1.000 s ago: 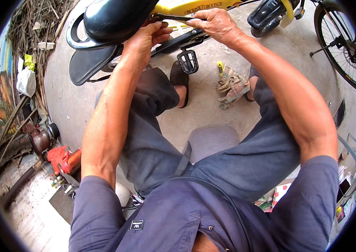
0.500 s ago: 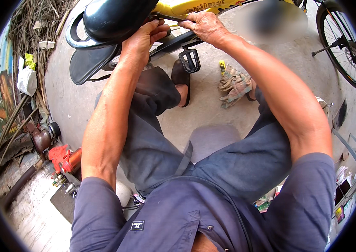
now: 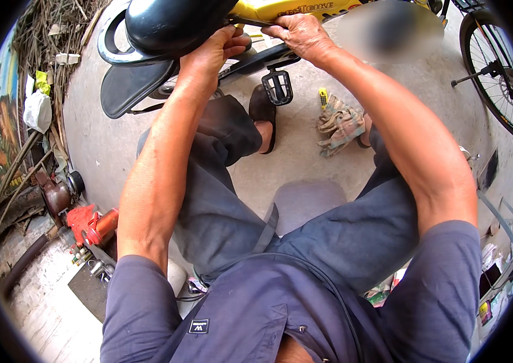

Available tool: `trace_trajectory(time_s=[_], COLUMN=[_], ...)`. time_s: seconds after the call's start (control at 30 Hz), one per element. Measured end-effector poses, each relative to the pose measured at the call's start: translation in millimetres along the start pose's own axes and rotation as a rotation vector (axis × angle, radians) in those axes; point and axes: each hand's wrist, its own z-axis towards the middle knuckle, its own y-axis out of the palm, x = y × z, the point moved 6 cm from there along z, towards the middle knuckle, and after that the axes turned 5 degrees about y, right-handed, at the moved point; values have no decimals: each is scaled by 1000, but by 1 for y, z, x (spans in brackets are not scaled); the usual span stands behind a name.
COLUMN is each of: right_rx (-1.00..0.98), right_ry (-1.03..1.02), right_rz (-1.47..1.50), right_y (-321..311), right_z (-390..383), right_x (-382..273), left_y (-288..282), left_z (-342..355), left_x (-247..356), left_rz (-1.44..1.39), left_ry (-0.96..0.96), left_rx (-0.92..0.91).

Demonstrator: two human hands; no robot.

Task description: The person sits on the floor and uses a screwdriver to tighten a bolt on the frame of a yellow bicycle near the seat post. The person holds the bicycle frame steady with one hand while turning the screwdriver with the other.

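A bicycle with a yellow frame (image 3: 293, 9) stands across the far side, its glossy black saddle (image 3: 175, 25) at the upper left. My left hand (image 3: 217, 51) is just beside the saddle's right edge, fingers bent together near the frame; what they pinch is hidden. My right hand (image 3: 302, 37) is closed, thumb and fingers pressed on a thin dark strip or tool (image 3: 255, 23) that runs left toward my left hand; its kind is unclear. Below my hands are the black chain guard (image 3: 258, 65) and a black pedal (image 3: 277, 88).
A crumpled cloth (image 3: 342, 124) and a yellow-handled tool (image 3: 323, 97) lie by my right foot. Another bicycle wheel (image 3: 498, 75) stands at the far right. Dry sticks (image 3: 57, 36) and a red-orange tool (image 3: 100, 227) are on the left. A metal rack (image 3: 504, 260) is at right.
The bicycle and both hands sit slightly farther right in the picture. My left fingers have shifted a little beside the saddle; my right hand keeps its grip.
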Motion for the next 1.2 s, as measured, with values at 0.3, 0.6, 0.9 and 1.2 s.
trace_trajectory(time_s=[0.3,0.6,0.9,1.2], right_rx=[50,118,89,83], right_ry=[-37,-79,88,71], right_rz=[-313,-326,-330,-398], right_y=[1,-7,-6,-17], right_z=[-3,-3,0,-1], right_x=[-13,-20,-8,-14], left_y=[2,3,3,5], left_z=[3,2,4,10], left_x=[-6,-3,-5,-2], left_rz=[-11,7,-24,54], left_ry=[-56,-51,-36,17], left_rx=[-22,16,13,14])
